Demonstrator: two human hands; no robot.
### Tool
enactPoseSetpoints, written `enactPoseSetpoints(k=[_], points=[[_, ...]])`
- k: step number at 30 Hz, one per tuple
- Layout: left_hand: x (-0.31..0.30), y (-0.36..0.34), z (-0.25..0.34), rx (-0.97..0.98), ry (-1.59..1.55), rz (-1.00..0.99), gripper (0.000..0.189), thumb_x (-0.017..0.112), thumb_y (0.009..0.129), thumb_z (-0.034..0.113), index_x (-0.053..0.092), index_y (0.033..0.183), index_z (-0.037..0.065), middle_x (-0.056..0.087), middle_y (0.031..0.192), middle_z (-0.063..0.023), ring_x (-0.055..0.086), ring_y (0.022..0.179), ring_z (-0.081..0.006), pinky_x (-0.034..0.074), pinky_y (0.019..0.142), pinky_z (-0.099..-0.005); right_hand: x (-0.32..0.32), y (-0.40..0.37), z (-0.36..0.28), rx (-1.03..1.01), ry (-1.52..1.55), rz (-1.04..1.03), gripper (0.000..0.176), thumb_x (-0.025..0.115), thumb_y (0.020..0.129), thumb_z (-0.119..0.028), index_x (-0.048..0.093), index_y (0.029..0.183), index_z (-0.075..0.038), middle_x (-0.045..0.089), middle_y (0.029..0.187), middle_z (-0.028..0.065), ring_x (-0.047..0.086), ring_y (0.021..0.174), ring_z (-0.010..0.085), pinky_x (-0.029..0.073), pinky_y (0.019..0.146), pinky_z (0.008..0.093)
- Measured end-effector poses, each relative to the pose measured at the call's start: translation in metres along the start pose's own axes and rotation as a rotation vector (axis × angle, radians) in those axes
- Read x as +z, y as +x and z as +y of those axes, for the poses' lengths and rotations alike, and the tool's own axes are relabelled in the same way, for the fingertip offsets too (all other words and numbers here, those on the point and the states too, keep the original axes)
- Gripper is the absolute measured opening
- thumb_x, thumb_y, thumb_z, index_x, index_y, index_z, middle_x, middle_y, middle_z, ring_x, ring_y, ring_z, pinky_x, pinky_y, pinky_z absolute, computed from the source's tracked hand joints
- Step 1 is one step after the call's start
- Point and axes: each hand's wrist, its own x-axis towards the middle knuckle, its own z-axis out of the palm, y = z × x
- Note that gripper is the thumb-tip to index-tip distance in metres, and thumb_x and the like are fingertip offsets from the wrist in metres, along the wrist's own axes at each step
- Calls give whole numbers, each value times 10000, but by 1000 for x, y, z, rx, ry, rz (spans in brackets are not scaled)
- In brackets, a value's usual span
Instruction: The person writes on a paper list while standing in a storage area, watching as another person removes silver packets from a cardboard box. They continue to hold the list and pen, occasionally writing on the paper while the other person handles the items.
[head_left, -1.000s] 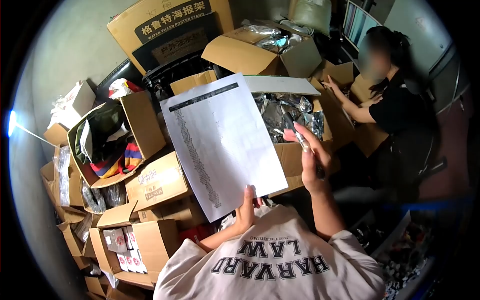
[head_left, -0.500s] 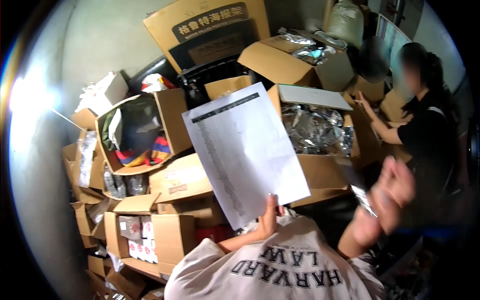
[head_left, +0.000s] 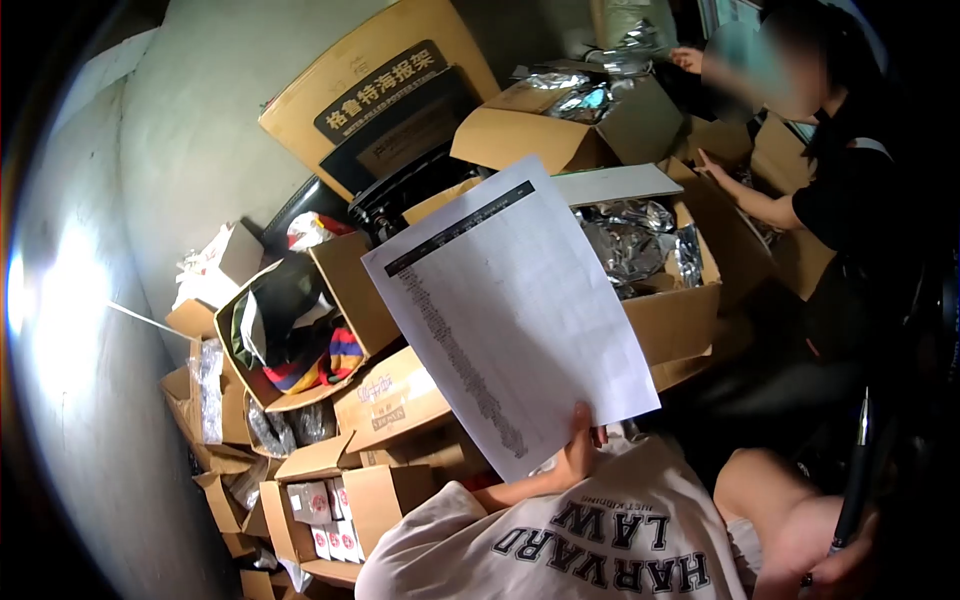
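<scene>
My left hand [head_left: 575, 455] grips the bottom edge of a white printed sheet of paper [head_left: 530, 310], thumb on the front. The sheet is tilted, with a dark header band and a column of small print down its left side. Down at the lower right, my right hand [head_left: 825, 545] is closed around a black pen [head_left: 853, 480], whose silver tip points up. Some of the right hand's fingers are in shadow. Paper and pen are well apart.
Open cartons surround me: one with silver foil packs [head_left: 630, 240], one with colourful fabric [head_left: 335, 360], one with small white boxes [head_left: 335, 535]. A large poster stand box [head_left: 380, 90] leans on the wall. At right, a person in black [head_left: 860, 200] reaches toward cartons.
My right hand has dropped down and to the right with the pen, now upright. The left hand still holds the sheet. The view has tilted, and the other person now has one hand raised.
</scene>
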Motion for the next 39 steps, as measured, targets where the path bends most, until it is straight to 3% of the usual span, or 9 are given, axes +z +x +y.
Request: enactPoseSetpoints(k=[6,12,19,27,30,32,35,37,39], points=[[33,-3,75,325,388,212,284,399,862,292,433,698,62,429,537,-20,384,472,-103,314,445,-212,-19,12,-2,-248,-487,-3,141,369,806,-151,375,676,-97,328,571,-58,309,440,18,254,348,137],[18,-2,15,72,130,77,317,379,864,319,433,687,62,424,537,-19,380,479,-101,310,453,-214,-16,10,-21,-15,101,165,234,488,771,-201,368,585,-122,316,542,-71,316,441,1,226,355,134],[12,0,-2,-57,51,-7,356,356,867,351,434,673,62,419,537,-17,375,487,-100,306,463,-215,18,20,17,-367,662,162,262,537,737,-175,374,535,-135,332,518,-73,327,427,1,209,360,147],[12,3,-6,-105,15,-64,402,329,869,387,434,657,63,413,536,-15,370,497,-98,300,474,-217,2,10,-10,-89,183,197,234,533,730,-153,398,539,-136,358,521,-82,345,436,-9,203,367,148],[12,4,-7,-122,12,-80,419,319,870,400,435,651,63,411,536,-14,368,501,-97,299,478,-217,-59,7,-13,-648,-518,748,238,527,735,-135,394,537,-137,353,522,-87,338,436,-17,199,368,144],[11,4,-12,-133,9,-83,431,312,871,410,435,647,63,410,536,-13,367,503,-96,297,481,-218,-65,7,-17,-554,-554,667,246,522,739,-113,387,535,-137,351,527,-90,340,447,-25,197,372,138],[7,5,-15,-150,13,-80,448,302,872,423,435,641,63,407,536,-13,365,507,-96,295,485,-219,-28,3,-28,86,70,30,232,509,750,-72,399,553,-129,366,545,-87,362,481,-25,227,396,130],[2,4,-28,-162,9,-73,460,295,873,432,435,637,63,406,536,-12,363,510,-95,294,488,-219,-30,-4,-22,-53,101,105,182,493,760,-45,448,597,-113,402,562,-78,387,506,-6,283,424,133],[-1,5,-36,-171,3,-65,471,289,873,441,436,633,63,404,536,-12,362,512,-95,293,491,-219,-15,0,-6,-290,-52,659,97,469,783,-44,489,697,-84,446,594,-48,404,524,24,351,478,159]])
